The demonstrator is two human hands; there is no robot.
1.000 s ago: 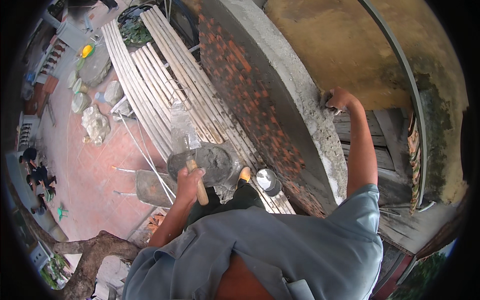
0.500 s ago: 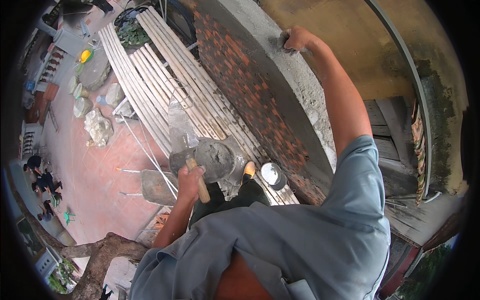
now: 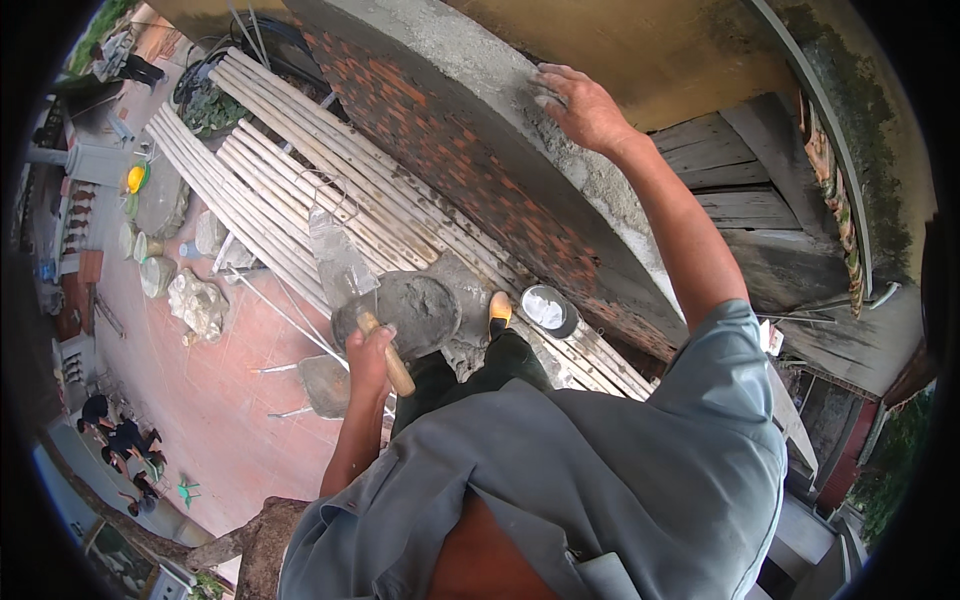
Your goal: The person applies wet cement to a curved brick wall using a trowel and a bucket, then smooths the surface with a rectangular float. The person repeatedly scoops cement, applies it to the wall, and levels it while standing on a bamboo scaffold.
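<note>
My left hand [image 3: 370,362] is closed round the wooden handle of a trowel [image 3: 341,268], whose flat metal blade points forward over the poles. Just beyond that hand sits a round pan of wet grey mortar [image 3: 412,308]. My right arm reaches far forward and right. At its end my right hand [image 3: 588,112] lies palm down, fingers stretched out, on the rough mortar along the top of a wall [image 3: 470,58]. Wet smears show beside its fingertips. Below the top, the wall's face is partly exposed red brick [image 3: 440,150] and partly grey render.
Long pale poles [image 3: 300,130] form the platform under me, with my yellow-toed boot [image 3: 500,308] on it. A bucket with white contents [image 3: 548,311] stands beside the boot. Down on the tiled floor [image 3: 240,410] are a wheelbarrow [image 3: 325,387], a pale rock [image 3: 198,303] and several people.
My right hand has gone from curled fingers to outstretched ones on the wall top. The view has turned, and the trowel stays in my left hand.
</note>
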